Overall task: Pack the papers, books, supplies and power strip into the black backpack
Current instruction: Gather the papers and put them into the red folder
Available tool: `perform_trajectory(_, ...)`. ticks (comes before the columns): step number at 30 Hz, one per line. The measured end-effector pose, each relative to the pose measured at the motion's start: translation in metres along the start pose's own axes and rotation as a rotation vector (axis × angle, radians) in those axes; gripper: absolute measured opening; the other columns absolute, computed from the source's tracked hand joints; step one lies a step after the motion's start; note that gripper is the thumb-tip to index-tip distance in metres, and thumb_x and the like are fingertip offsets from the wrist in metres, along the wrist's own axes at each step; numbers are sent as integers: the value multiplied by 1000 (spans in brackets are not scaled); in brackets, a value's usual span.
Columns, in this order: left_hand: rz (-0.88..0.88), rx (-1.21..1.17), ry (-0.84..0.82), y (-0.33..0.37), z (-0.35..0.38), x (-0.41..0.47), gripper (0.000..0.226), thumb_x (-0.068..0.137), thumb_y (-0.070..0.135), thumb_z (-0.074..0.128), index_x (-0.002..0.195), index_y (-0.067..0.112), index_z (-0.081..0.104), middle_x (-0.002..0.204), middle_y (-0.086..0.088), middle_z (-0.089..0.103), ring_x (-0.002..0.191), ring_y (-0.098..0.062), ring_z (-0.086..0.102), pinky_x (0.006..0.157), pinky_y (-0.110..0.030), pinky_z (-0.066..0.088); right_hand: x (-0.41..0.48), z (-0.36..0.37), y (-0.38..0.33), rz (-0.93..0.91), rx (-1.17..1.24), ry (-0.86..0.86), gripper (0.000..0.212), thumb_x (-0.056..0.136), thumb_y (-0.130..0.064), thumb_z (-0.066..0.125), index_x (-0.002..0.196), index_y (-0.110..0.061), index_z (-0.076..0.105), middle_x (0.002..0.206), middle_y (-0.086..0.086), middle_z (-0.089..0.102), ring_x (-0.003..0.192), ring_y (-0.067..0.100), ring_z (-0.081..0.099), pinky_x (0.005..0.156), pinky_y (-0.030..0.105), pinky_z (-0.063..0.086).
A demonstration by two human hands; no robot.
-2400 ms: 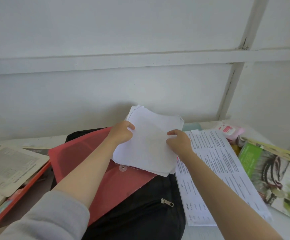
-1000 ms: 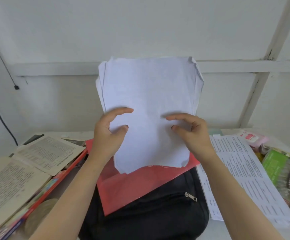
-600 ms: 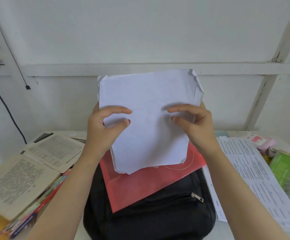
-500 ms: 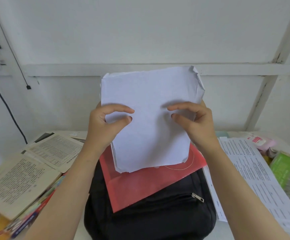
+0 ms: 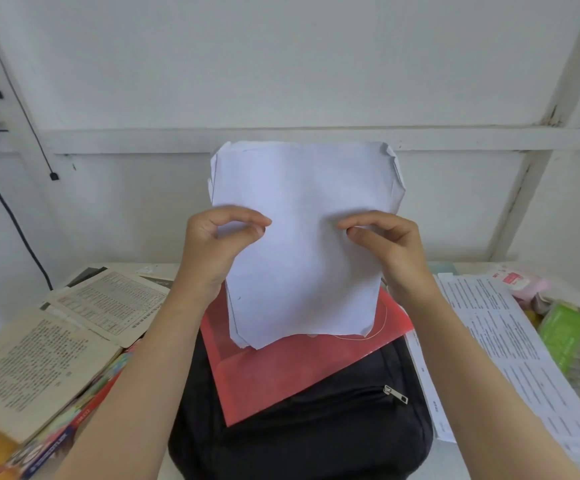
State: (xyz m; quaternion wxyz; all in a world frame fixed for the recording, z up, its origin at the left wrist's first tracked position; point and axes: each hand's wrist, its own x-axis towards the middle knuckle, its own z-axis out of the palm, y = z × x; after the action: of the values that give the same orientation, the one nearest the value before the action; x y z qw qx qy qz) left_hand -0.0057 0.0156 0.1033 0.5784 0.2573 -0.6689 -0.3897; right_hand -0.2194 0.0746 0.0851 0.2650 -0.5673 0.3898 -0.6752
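A stack of white papers (image 5: 302, 237) stands upright in front of me, its lower edge resting on a red plastic folder (image 5: 281, 372). My left hand (image 5: 212, 247) grips the stack's left edge and my right hand (image 5: 389, 251) grips its right edge. The red folder lies flat on top of the black backpack (image 5: 316, 438), which rests on the table with its zipper pull (image 5: 396, 394) showing. The stack's top right corner is crumpled.
Open books (image 5: 56, 334) and colourful books (image 5: 39, 448) lie stacked to the left. Printed sheets (image 5: 496, 344) lie to the right, with a green magazine (image 5: 569, 334) and a pink packet (image 5: 520, 282) beyond. A black cable (image 5: 7, 206) hangs on the left wall.
I lifted the paper stack from lying flat on the folder to upright. In the last half second it dropped slightly onto the folder, with both hands still on its sides.
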Motion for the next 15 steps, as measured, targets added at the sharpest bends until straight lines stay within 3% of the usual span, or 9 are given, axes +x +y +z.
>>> perform_trajectory(7, -34, 21, 15, -13, -3, -6, 46, 76, -14, 62, 62, 27, 75, 70, 9, 71, 79, -7, 66, 74, -16, 49, -9, -7, 11, 25, -62, -38, 31, 78, 13, 62, 75, -15, 76, 83, -3, 73, 87, 14, 66, 82, 24, 50)
perform_trajectory(12, -229, 87, -51, -44, 2, -33, 43, 77, -11, 64, 61, 28, 74, 74, 10, 71, 82, -3, 65, 74, -12, 47, -26, -8, 39, 151, -206, -61, 24, 79, 11, 63, 83, -10, 75, 89, -1, 74, 94, 12, 67, 90, 26, 48)
perform_trajectory(15, -258, 100, 20, -56, 12, -48, 38, 77, -12, 63, 64, 23, 74, 76, 12, 70, 85, -2, 64, 74, -11, 47, -32, -3, 48, 111, -226, -55, 24, 82, 8, 62, 91, -10, 74, 99, 0, 73, 103, 10, 65, 95, 26, 48)
